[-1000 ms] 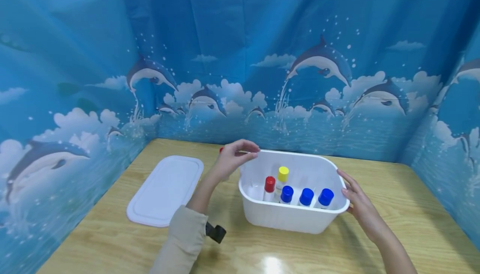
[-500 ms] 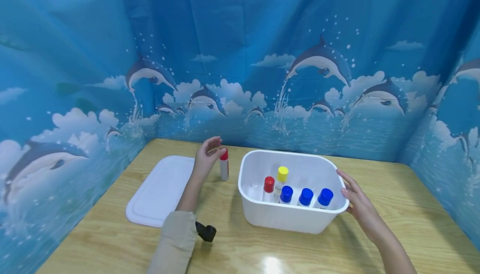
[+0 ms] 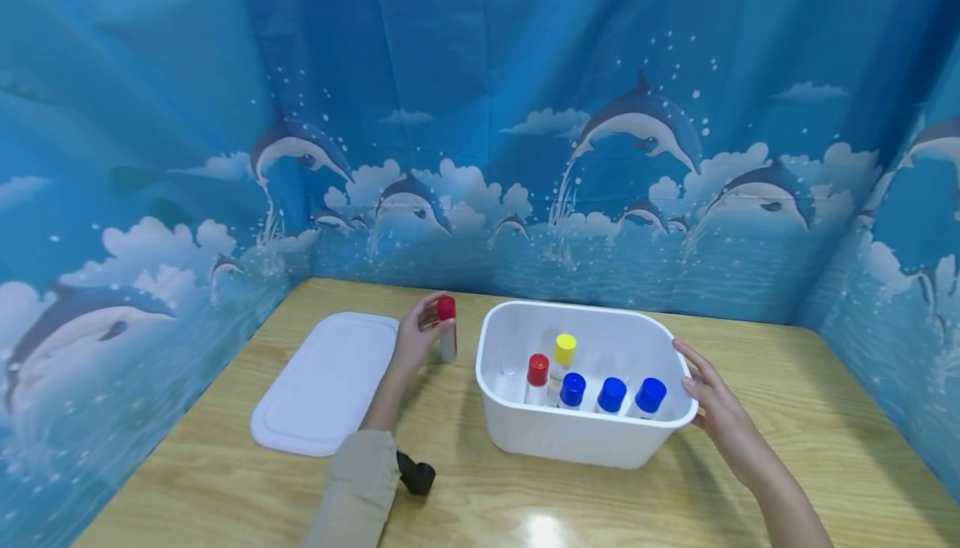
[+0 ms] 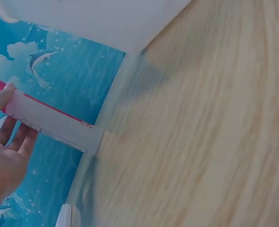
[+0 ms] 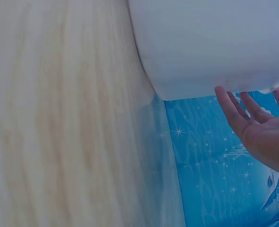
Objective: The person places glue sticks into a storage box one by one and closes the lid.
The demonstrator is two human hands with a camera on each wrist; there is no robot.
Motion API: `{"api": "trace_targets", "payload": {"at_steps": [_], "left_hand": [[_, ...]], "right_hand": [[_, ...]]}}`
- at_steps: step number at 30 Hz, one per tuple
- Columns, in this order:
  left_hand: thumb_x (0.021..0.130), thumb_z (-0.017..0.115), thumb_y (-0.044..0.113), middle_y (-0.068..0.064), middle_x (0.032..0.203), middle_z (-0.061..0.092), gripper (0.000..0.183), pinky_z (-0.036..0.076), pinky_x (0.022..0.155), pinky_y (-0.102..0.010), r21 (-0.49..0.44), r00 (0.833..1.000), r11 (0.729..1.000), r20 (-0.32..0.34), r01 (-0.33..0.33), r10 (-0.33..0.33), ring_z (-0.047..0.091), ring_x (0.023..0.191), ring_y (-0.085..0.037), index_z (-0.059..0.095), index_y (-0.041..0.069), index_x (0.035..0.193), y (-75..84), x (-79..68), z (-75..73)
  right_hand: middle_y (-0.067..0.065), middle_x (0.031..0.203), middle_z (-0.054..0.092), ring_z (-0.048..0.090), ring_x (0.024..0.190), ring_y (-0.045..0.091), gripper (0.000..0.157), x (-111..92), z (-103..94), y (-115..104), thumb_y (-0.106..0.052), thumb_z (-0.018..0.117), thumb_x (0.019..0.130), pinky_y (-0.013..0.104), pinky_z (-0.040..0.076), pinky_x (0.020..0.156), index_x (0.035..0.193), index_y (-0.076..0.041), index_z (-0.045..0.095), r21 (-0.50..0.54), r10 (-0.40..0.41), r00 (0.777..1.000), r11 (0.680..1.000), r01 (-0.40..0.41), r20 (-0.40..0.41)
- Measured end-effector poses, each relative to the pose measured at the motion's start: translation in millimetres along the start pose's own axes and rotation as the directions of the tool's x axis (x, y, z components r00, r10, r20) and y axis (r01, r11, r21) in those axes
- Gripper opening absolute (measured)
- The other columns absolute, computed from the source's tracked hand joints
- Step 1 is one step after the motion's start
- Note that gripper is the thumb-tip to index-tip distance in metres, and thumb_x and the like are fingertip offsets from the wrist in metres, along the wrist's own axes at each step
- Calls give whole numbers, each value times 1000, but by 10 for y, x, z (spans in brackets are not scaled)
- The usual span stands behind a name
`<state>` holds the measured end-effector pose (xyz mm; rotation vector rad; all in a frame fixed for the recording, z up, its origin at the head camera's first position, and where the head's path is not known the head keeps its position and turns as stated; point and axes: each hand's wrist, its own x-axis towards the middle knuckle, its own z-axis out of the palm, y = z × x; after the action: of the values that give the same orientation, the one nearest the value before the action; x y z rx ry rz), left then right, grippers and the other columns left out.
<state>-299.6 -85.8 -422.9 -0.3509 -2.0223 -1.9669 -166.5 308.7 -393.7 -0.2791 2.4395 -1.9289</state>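
In the head view, a slim white bottle with a red cap [image 3: 447,341] stands upright on the table, left of the white bin. My left hand [image 3: 417,333] holds it near the cap; the left wrist view has the thumb on one side of the bottle [image 4: 54,118] and the fingers on the other. Inside the bin [image 3: 577,438] are another red-capped bottle [image 3: 537,371], a yellow-capped one [image 3: 564,351] and several blue-capped ones [image 3: 611,396]. My right hand [image 3: 720,411] touches the bin's right end, its fingers fairly straight against the outer wall [image 5: 215,47].
A white lid [image 3: 326,381] lies flat on the wooden table [image 3: 480,498], beside my left forearm. Behind the table hangs a blue curtain [image 3: 465,115] printed with dolphins. A black wrist camera [image 3: 416,476] sits by the left sleeve.
My left hand has moved left from the bin's rim and down to the standing red-capped bottle, and now grips it. The right hand has stayed at the bin's end.
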Motion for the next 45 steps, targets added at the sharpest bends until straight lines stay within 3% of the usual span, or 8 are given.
{"api": "trace_targets", "payload": {"at_steps": [10, 17, 20, 26, 45], "left_hand": [[79, 68, -4, -23, 108, 60, 43, 48, 83, -29, 3, 999, 999, -23, -43, 43, 57, 99, -28, 55, -5, 121, -18, -12, 19], [82, 67, -1, -24, 112, 57, 44, 45, 88, -36, 2, 1000, 1000, 3, 6, -6, 54, 104, -34, 53, -4, 124, 266, -30, 43], [82, 68, 3, -20, 112, 58, 45, 45, 88, -34, 16, 1000, 1000, 5, -2, 2, 55, 103, -30, 54, 1, 125, 249, 23, 51], [83, 67, 7, -17, 113, 58, 44, 46, 87, -36, 37, 999, 999, 29, -18, 17, 55, 102, -27, 55, 5, 125, 442, 51, 70], [84, 69, 18, -9, 113, 60, 45, 48, 84, -32, 93, 981, 981, 106, -172, 162, 56, 101, -20, 55, 13, 126, 1027, 74, 142]], "right_hand": [[24, 147, 6, 39, 107, -2, 50, 4, -2, 2, -31, 30, 101, 56, 32, 90, 148, -26, 13, -10, 21, 1000, 1000, -21, -14], [23, 148, 5, 36, 108, 1, 51, 11, -4, -1, -32, 30, 101, 61, 30, 92, 148, -26, 12, -6, 41, 999, 999, -41, -13], [23, 148, 5, 35, 111, 4, 51, 10, -3, -3, -32, 31, 101, 63, 29, 92, 148, -26, 12, -4, 44, 999, 999, -44, -13], [22, 148, 4, 34, 113, 8, 51, 15, -6, -2, -32, 31, 101, 62, 28, 92, 148, -26, 12, -7, 49, 999, 999, -49, -14], [24, 146, 8, 40, 106, -3, 51, -3, 1, -8, -31, 30, 101, 58, 31, 90, 148, -25, 13, -6, 16, 1000, 1000, -16, -7]]}}
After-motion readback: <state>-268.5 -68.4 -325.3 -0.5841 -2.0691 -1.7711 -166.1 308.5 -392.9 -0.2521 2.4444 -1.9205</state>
